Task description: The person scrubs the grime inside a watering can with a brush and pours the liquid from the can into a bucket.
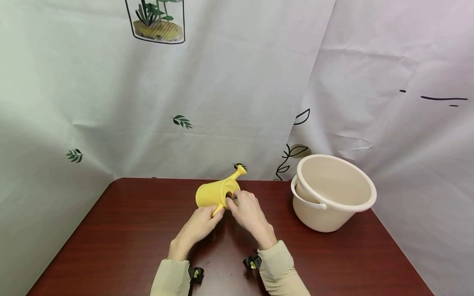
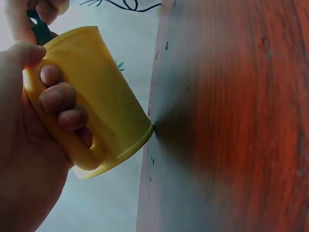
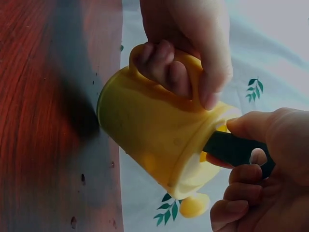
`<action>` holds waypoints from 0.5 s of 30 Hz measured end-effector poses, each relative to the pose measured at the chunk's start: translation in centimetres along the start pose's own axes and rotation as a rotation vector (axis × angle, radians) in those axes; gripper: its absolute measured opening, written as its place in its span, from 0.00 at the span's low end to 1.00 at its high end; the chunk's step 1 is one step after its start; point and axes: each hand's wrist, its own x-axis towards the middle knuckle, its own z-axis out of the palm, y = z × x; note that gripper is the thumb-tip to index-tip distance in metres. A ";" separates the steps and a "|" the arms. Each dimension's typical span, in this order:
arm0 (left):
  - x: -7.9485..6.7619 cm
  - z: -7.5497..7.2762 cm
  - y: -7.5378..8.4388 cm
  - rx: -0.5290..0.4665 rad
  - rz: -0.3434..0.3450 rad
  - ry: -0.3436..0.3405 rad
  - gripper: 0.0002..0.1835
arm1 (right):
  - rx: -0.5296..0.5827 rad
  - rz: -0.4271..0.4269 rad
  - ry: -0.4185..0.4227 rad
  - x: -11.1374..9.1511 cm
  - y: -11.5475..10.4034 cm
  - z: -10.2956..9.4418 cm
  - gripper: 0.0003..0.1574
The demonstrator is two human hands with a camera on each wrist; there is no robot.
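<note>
A yellow watering can (image 1: 211,194) is tilted, its mouth facing toward my right side and its spout (image 1: 234,174) pointing up and away. My left hand (image 1: 200,224) grips the can's handle, fingers curled through the loop and thumb near the rim. With my right hand (image 1: 249,211) I hold a dark green, flat handle (image 3: 234,147) with a hole near its end. That handle reaches into the can's mouth; its far part is hidden inside. In the left wrist view, the can's base edge is close over the table.
At the right of the dark red wooden table (image 1: 129,238) stand two cream buckets, the upper one (image 1: 337,181) tilted inside the lower one (image 1: 320,220). A white curtain (image 1: 229,82) with leaf prints hangs behind the table's far edge.
</note>
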 end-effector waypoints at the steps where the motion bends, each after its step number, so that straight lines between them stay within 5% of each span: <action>1: 0.0 0.0 0.0 0.003 0.001 0.001 0.20 | -0.002 -0.001 0.004 0.0 0.0 -0.1 0.10; 15: 0.0 -0.1 0.0 0.011 0.010 -0.006 0.19 | 0.036 0.015 0.029 -0.2 0.0 -2.2 0.08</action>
